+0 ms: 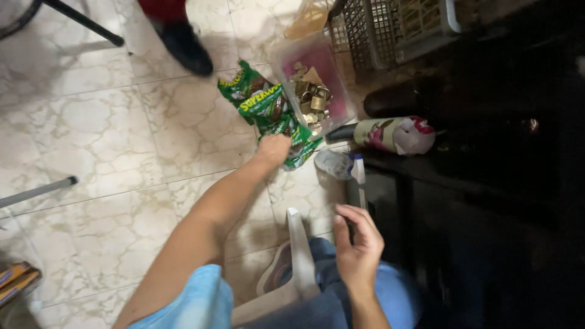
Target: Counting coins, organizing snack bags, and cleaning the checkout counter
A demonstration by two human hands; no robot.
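1. Head view looks down at a marble floor (109,140) and the person's two bare hands.
2. Left hand (274,148) reaches out to about 12 o'clock and rests on a green bag (259,103). The fingers curl down onto the bag's near end. I cannot tell if they pinch it tight.
3. This green bag lies flat on the floor, and its far side touches a clear tub (314,82).
4. That tub sits at 1 o'clock from the left hand. It is full of brass padlocks (312,97).
5. Right hand (358,247) is at 5 o'clock from the left hand, close to the person's knee in blue jeans (390,292). Its fingers are half bent and loose, and they hold nothing.
6. A small clear bottle (335,164) lies at 3 o'clock, just beside the green bag.
7. Past it lies a can (390,134) on its side.
8. A basket (390,27) stands at 1 o'clock, behind the tub.
9. Someone's dark shoe (186,45) shows at 11 o'clock.
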